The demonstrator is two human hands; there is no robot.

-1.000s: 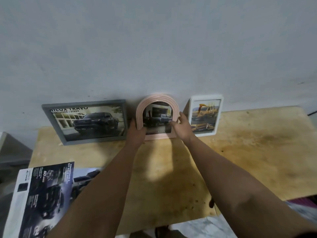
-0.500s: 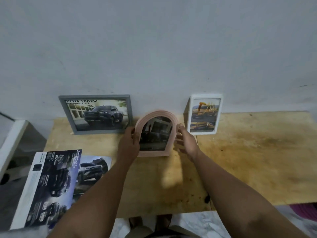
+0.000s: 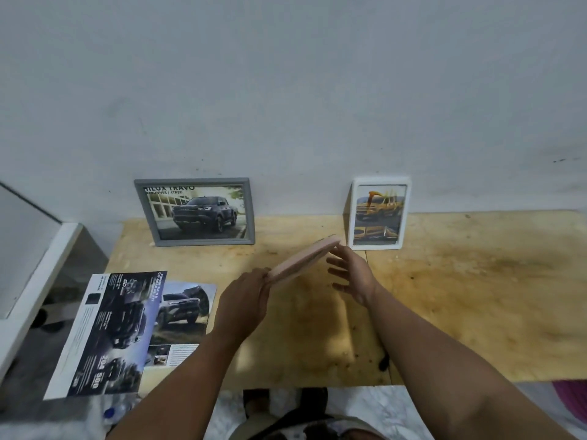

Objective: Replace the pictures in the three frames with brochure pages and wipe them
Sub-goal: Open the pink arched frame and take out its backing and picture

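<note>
Pale plastered wall backs a worn plywood table, with the pink arched frame taken as landmark. Far left of the frame, a white ledge stands off the table's left end. Left and nearer the viewer, an open car brochure overhangs the front edge, with loose pages beside it. Left and behind the frame, a grey landscape frame leans on the wall showing a dark pickup. Just left of the frame, the left hand grips its lower edge with curled fingers; the frame is held tilted above the table, seen nearly edge-on, so its picture side cannot be told. Just right of it, the right hand has its fingers spread and loosely straight, fingertips touching the upper end. Right and behind, a white portrait frame stands against the wall showing a yellow vehicle. Likely risks: a one-handed grip on a turning frame may slip, dropping it on the wood; a wide swing could knock over the white portrait frame near the upper end. Bare tabletop lies beneath the frame and well to its right, giving room to lay it down; the front edge runs close to the forearms.
</note>
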